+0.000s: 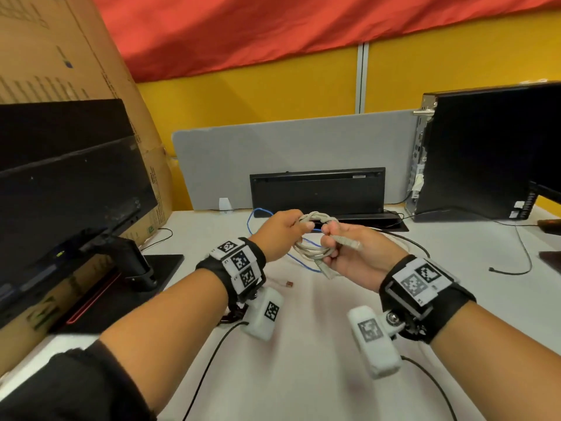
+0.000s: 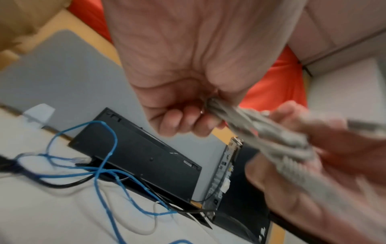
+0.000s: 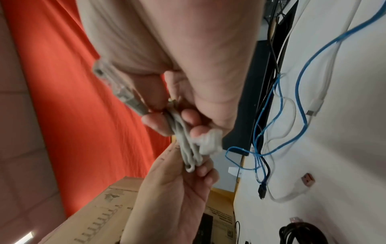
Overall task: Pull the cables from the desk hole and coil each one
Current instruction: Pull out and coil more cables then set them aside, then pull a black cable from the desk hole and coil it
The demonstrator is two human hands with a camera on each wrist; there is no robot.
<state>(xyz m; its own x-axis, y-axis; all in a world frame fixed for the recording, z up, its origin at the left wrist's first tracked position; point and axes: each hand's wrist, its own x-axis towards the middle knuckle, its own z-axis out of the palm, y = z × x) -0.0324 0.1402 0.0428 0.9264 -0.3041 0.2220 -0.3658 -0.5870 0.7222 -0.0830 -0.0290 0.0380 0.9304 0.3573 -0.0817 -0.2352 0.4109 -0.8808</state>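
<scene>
Grey cable [image 1: 314, 238] gathered into a small bundle of loops, held in the air above the desk [image 1: 303, 344] between both hands. Left hand [image 1: 280, 235] curled round the far end of the bundle, fingers closed on the twisted strands. Right hand [image 1: 352, 253] clamped on the near side, fingers wrapped round the loops, with one grey plug [image 1: 353, 243] sticking out past the thumb and a second plug end hanging just below the hand.

By the look of it, roughly partway through: one cable nearly coiled, seemingly being wrapped or tied off, not yet set down. Left to do, judging from the loose strands: blue cable [image 2: 106, 166] sprawled uncoiled over the desk, running towards the desk hole [image 1: 394, 224] in front of the black keyboard [image 1: 317, 189] propped against the grey divider [image 1: 288, 147]. Also loose: a white cable [image 3: 319, 92] with a plug on its end, a black cable [image 3: 263, 186] ending in a dark plug, and a thin clear one with a reddish plug [image 3: 307, 180]. Whether any of these are fully out of the hole cannot be told.

Count: one grey bundle in hand, one blue cable, one white, at least one black on the desk, one clear. Two hands, both occupied. Possibly a black coil already finished at the bottom edge of the right wrist view, too cropped to be sure.
</scene>
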